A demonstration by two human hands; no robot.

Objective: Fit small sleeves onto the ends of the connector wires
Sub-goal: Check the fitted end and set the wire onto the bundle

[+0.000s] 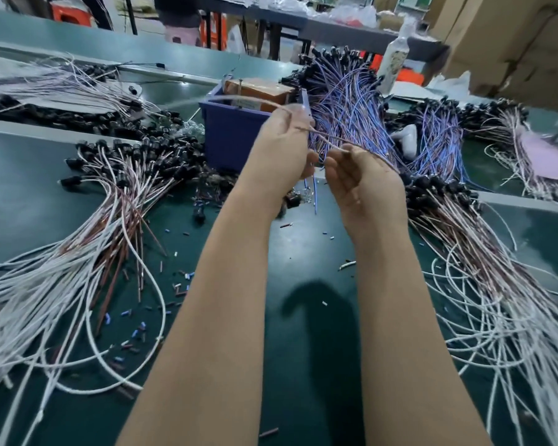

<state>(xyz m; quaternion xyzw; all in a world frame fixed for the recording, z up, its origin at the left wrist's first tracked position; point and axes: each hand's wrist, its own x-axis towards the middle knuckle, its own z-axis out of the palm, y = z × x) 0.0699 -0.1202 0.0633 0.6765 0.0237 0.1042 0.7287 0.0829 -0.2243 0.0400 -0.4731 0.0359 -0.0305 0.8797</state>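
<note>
Head view: both hands are up mid-frame, just in front of the blue bin [229, 136]. Your left hand [281, 146] is pinching a brownish wire [322, 136] at the fingertips. Your right hand [358, 178] nips the same wire a bit lower right, so it's strung between them.

It's too blurry to tell if a sleeve is on it yet. I'd say the main risk is fumbling the sleeve, since a dropped one would vanish among the loose sleeves [139, 329] littering the green worktop [303, 349]. Push at an angle and the wire end could buckle. The trailing wire could also snag the blue wire bundle [345, 101] right behind your hands.
</note>
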